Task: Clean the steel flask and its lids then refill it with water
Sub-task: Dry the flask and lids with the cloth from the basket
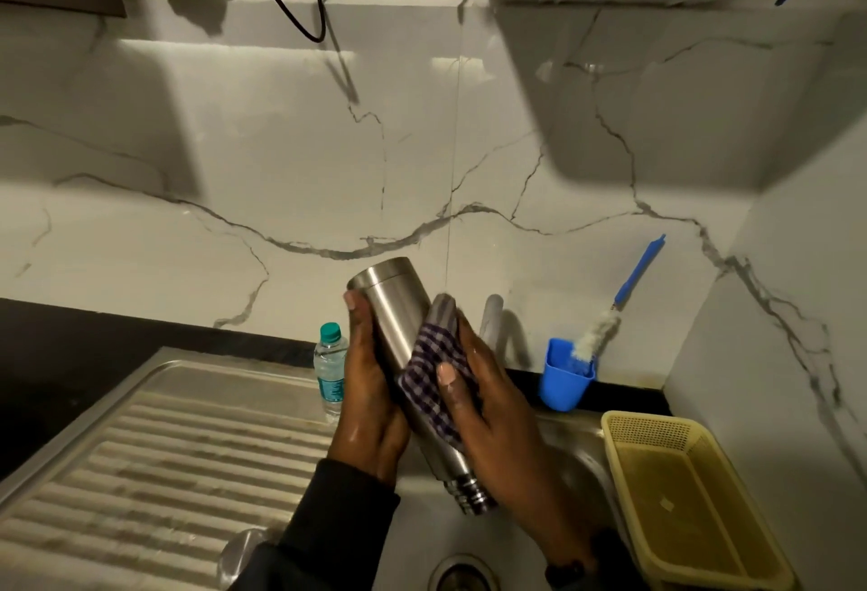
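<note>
- Fingers [353,304] of the left hand [370,384] curl round the steel flask [399,309] from its left side, gripping the body below the base end.
- Right hand [488,407] presses a checked cloth [434,365] against the flask's right side, thumb on top of the cloth and fingers wrapped behind it, grasping cloth and flask together.
- Flask is held tilted over the sink [577,464], its open threaded mouth pointing down toward the person and its closed base up toward the wall.
- Ribbed draining board [155,459] lies to the left; a yellow basket [680,487] sits to the right.
- Behind the hands a small plastic water bottle [330,370] stands on the counter.
- Farther right, a blue cup [563,384] holds a bottle brush [624,290], which leans on the marble wall [281,168].
</note>
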The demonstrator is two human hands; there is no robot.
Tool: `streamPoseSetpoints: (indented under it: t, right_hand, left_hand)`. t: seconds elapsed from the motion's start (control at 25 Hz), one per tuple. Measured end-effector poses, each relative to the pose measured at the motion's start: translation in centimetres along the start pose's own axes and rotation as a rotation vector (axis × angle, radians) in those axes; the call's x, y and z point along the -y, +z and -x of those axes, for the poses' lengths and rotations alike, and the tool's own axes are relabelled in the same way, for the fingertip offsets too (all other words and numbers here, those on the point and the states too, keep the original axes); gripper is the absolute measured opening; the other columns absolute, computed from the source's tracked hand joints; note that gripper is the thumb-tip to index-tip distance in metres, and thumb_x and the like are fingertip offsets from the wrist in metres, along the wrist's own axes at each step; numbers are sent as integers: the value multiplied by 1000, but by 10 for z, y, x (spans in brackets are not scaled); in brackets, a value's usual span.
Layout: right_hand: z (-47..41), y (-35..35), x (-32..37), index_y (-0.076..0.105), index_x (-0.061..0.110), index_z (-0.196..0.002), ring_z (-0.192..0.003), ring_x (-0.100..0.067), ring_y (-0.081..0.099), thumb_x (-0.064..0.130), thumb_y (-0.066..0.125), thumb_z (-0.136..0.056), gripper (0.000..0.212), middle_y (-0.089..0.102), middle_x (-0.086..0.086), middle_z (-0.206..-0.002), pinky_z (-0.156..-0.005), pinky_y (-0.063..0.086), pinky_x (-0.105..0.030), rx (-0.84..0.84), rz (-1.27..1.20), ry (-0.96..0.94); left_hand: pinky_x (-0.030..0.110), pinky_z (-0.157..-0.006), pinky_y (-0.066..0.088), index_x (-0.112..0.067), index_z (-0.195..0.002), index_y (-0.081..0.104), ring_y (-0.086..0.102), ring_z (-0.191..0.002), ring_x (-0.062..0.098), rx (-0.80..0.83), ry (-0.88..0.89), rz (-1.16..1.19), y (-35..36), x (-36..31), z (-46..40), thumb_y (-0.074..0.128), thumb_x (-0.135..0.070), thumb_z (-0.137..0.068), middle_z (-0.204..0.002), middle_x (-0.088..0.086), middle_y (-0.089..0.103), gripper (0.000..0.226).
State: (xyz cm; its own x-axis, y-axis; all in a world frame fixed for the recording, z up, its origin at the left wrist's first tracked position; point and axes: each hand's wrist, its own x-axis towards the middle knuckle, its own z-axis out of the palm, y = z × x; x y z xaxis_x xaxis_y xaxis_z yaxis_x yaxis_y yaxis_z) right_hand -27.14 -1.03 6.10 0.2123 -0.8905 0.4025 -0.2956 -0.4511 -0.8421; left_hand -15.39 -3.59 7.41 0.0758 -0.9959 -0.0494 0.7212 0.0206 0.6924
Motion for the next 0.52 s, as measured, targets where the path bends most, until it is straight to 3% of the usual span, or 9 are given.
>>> streamPoseSetpoints:
  t: [0.12,0.24,0.32,0.4,0.52]
  right_hand:
    - [20,6,-4,19,59,-138,-123,23,35,47,39,-96,47,31,40,-137,-94,34,0,-13,-54,29]
    - [3,5,4,20,59,-138,-117,27,37,51,34,-94,47,35,39,-134,-90,35,1,-101,-118,72]
    - [-16,-4,12,22,64,-132,-118,26,37,54,32,-94,41,37,44,-127,-99,37,-10,-166,-123,56]
    - [-32,-14,17,26,60,-137,-132,8,36,56,32,-97,41,41,41,-132,-114,33,-32,-175,-49,0]
    - [-45,-21,19,22,46,-146,-135,-6,38,58,32,-97,52,39,27,-143,-111,36,-43,-186,154,-78]
  left_hand:
    - [52,-98,51,-11,-135,53,66,-100,35,0,-12,-68,-10,-2,-3,46,-80,-80,-113,21,67,89]
    - [48,-99,50,-24,-127,62,70,-108,30,114,-23,-343,-2,4,4,29,-80,-82,-116,13,73,79]
    - [41,-93,54,-35,-117,67,71,-106,19,114,54,-495,8,5,9,33,-79,-78,-112,2,75,68]
    - [27,-82,57,-35,-113,67,72,-98,8,93,166,-579,9,6,6,38,-69,-84,-105,-5,76,53]
    - [12,-74,54,-37,-113,60,67,-109,6,83,229,-551,9,10,2,32,-40,-105,-107,-14,72,29]
